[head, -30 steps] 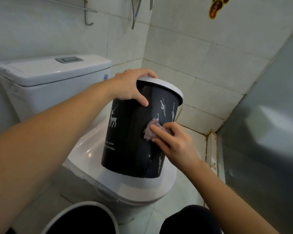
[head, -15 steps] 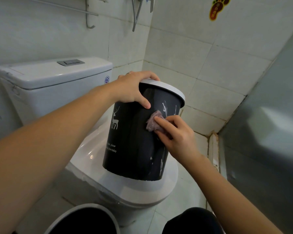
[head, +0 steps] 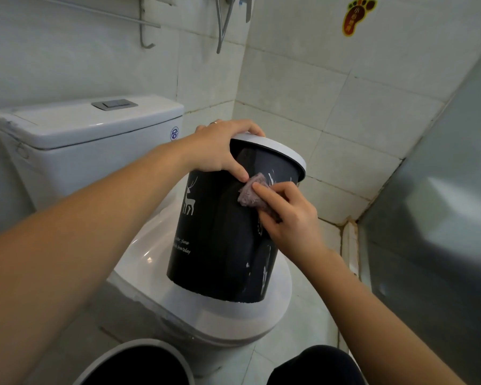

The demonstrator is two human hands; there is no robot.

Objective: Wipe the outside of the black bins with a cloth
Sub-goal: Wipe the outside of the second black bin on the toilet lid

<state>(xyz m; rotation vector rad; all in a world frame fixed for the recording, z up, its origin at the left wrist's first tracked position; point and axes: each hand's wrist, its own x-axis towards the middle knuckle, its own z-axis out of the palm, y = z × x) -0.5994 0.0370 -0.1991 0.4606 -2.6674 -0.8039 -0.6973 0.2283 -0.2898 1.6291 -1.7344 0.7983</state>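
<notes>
I have the black round plastic bin with the white rim standing tilted on the closed white toilet lid, which I judge lifts it to a handy height for wiping. My left hand is clamped over the rim, fingers curled across the top and thumb pressed down on the outer wall, steadying the bin against the push of the wipe. My right hand pinches the small crumpled mauve cloth and presses it flat to the upper wall, just below the rim and just beside the left thumb. White smears show on the wall near the cloth and lower down toward the base, so I reckon that side needs more passes. A white deer figure is printed on the bin, with 2 lines of white script under it; I can make out "please" and "from today", the rest is too small. A red and yellow footprint sticker on the tiled wall carries characters I cannot read. A second dark bin with a pale rim waits at the bottom edge.
</notes>
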